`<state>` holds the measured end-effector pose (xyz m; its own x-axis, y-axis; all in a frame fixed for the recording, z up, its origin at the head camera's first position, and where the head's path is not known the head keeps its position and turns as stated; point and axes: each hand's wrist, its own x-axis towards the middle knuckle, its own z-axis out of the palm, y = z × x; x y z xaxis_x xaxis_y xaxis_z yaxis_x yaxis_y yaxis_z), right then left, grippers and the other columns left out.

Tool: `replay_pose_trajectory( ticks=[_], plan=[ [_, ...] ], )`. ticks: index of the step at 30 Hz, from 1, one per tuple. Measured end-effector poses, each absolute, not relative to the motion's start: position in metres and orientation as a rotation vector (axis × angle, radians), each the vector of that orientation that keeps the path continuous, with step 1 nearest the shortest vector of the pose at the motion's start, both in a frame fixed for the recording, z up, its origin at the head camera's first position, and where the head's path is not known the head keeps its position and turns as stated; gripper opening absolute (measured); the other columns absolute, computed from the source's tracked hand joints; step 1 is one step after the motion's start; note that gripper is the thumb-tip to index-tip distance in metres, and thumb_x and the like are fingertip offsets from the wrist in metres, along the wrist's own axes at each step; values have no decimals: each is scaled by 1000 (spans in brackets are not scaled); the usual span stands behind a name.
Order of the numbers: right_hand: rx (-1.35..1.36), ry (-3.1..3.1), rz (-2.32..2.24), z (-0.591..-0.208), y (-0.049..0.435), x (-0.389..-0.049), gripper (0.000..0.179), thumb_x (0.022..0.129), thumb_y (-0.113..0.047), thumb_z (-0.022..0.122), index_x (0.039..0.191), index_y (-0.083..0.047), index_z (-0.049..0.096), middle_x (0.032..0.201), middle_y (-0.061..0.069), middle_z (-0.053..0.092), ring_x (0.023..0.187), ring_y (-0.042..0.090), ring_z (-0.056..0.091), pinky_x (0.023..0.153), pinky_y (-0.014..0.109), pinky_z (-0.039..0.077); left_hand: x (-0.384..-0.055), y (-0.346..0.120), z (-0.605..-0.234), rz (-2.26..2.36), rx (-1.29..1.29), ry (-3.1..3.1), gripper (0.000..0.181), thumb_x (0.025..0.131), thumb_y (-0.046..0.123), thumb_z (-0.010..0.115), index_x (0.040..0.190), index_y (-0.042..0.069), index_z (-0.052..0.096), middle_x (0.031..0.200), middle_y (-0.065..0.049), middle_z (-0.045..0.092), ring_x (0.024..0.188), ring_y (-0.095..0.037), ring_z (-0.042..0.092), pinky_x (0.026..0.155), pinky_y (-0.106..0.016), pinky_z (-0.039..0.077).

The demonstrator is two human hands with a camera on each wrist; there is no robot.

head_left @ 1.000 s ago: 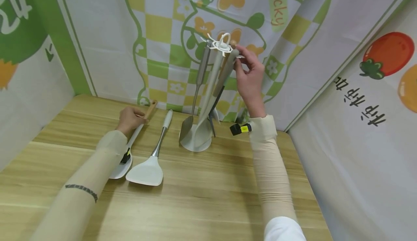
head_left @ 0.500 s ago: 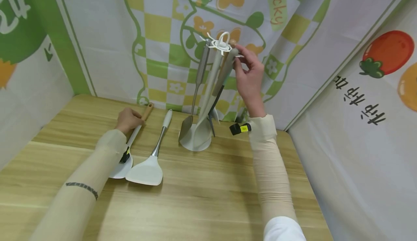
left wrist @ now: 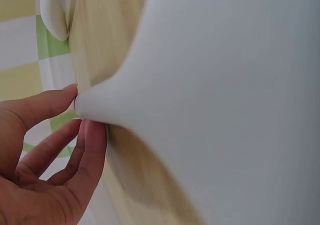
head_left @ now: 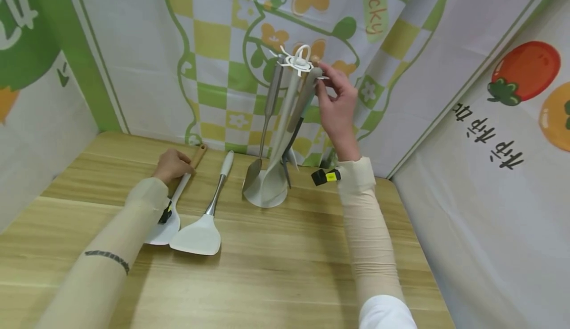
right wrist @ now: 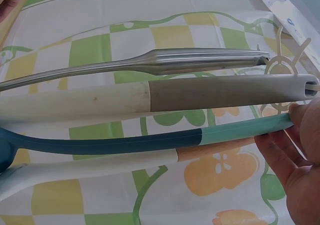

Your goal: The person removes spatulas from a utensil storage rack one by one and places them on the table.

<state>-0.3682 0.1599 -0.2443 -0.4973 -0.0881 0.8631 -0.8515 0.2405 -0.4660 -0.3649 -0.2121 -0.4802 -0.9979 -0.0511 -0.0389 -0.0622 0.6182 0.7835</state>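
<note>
Open table point(head_left: 276, 284) spreads in front of the rack point(head_left: 302, 63) and between it and the turner point(head_left: 197, 236). The right forearm point(head_left: 371, 235) bars the way from the right. Behind stands the curtain point(head_left: 211, 39). Hanging utensils point(head_left: 285, 116) crowd the rack, the right fingers point(head_left: 336, 76) take up its upper right side, and the turner's blade leaves almost no gap beside the wooden-handled utensil point(head_left: 181, 189).
</note>
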Motion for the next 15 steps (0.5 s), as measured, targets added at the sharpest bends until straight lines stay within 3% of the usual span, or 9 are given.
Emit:
replay_pose_trajectory(
  ticks=[4, 7, 11, 15],
  plan=[
    [865, -1775, 1330, -245, 157, -367, 30, 97, 7, 61, 126, 8, 66, 112, 25, 66, 91, 8, 68, 73, 23, 63, -359, -217, -478, 1326, -89, 2799, 50, 82, 13, 76, 120, -16, 64, 115, -35, 65, 91, -37, 64, 72, -32, 56],
    [854, -1766, 1346, -245, 155, -367, 30, 96, 8, 61, 126, 8, 67, 112, 25, 67, 89, 7, 68, 73, 22, 63, -356, -219, -474, 1284, -76, 2793, 51, 86, 16, 73, 124, -16, 61, 121, -36, 63, 102, -44, 63, 85, -45, 58],
    [838, -1758, 1359, -245, 155, -365, 30, 96, 9, 61, 125, 9, 67, 110, 25, 67, 89, 7, 68, 72, 22, 63, -352, -219, -469, 1224, -37, 2773, 51, 91, 17, 66, 129, -16, 58, 132, -37, 57, 123, -53, 52, 106, -60, 47],
    [841, -1761, 1346, -244, 156, -366, 29, 96, 7, 61, 125, 8, 67, 110, 25, 68, 89, 6, 69, 73, 22, 63, -348, -216, -462, 1251, -17, 2726, 48, 94, 15, 60, 130, -17, 56, 135, -38, 54, 128, -53, 48, 111, -61, 43]
  ],
)
